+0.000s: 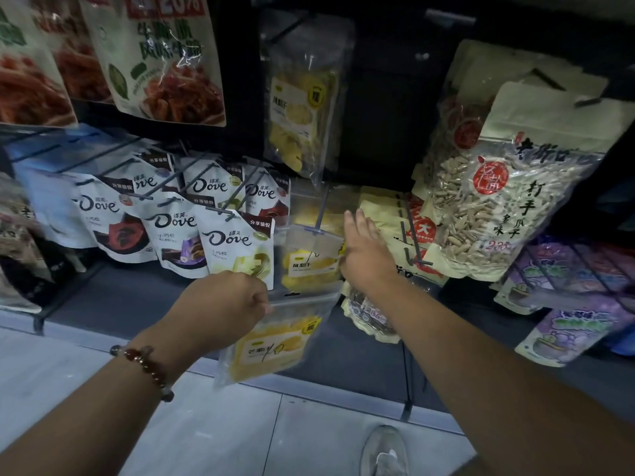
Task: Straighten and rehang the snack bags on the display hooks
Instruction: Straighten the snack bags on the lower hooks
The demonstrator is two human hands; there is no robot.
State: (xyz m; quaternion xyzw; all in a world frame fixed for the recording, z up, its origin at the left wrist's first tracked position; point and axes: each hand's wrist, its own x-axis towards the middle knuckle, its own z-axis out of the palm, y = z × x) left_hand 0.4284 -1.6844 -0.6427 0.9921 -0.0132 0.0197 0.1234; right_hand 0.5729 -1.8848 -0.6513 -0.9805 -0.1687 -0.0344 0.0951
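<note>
Yellow dried-fruit bag (266,341) hangs pinched by its top in my left hand (225,305), off its hook (318,218), while my right hand (366,255), fingers straight, steadies the hung bag (311,259) to make room.

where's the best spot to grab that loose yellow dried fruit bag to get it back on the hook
Grip the loose dried fruit bag by its flat clear top strip, at a corner beside the hang hole, coming from the left as the left hand does. That probably leaves the hole free for the hook, with the heavy fruit hanging below. The right hand reaches toward the hung bag.
</note>
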